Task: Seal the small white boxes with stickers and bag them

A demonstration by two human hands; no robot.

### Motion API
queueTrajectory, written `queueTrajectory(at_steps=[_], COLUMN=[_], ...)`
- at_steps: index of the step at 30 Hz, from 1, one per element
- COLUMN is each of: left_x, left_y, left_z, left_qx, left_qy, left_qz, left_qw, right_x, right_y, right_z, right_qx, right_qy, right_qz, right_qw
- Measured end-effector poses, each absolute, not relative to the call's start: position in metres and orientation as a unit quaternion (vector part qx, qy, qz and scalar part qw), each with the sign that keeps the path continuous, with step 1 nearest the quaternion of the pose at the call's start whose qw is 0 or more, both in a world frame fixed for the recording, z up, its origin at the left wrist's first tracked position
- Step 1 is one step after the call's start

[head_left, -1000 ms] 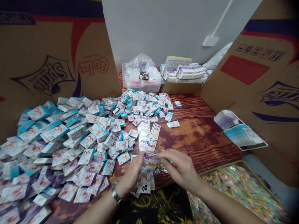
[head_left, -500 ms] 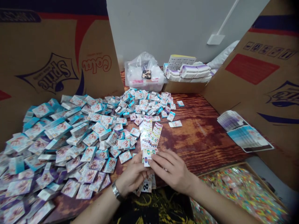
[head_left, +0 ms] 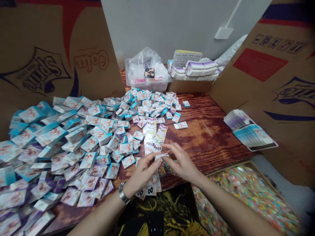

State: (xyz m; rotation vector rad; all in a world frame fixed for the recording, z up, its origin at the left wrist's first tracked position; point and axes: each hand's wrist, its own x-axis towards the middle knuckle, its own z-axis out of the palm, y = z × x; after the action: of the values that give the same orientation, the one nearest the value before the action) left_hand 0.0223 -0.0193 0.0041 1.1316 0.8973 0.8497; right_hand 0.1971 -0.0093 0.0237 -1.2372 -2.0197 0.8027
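My left hand [head_left: 144,172] and my right hand [head_left: 180,160] meet above the wooden table [head_left: 209,137]. Their fingertips pinch a small white card [head_left: 161,156] from either end, seen almost edge-on. Just beyond my fingers lie long printed sticker sheets [head_left: 154,137] in bright colours. More printed sheets with black oval marks [head_left: 150,188] lie under my left hand. A large heap of small white and teal packets with a red hand print [head_left: 73,141] spreads to the left of my left hand. A metal wristwatch [head_left: 123,193] circles my left wrist.
Cardboard panels [head_left: 41,62] stand at both sides. A tray of colourful small packets [head_left: 246,196] sits at front right. Fanned printed cards [head_left: 248,129] lean on the right panel. A plastic tub with a bag [head_left: 147,73] and stacked packs [head_left: 193,68] stand at the back.
The small card has turned from facing up to nearly edge-on, and my hands have drawn closer around it. The whole view has shifted slightly upward in the frame.
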Motion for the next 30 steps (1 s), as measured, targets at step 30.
queueTrajectory(at_steps=[30], left_x=[0.094], left_y=[-0.042], left_z=[-0.049], left_qx=[0.966], left_qy=[0.253], left_qz=[-0.024], left_qw=[0.050], right_x=[0.284], right_y=[-0.015], right_z=[-0.064], right_qx=[-0.669], right_qy=[-0.683], right_qz=[0.279], right_qw=[0.083])
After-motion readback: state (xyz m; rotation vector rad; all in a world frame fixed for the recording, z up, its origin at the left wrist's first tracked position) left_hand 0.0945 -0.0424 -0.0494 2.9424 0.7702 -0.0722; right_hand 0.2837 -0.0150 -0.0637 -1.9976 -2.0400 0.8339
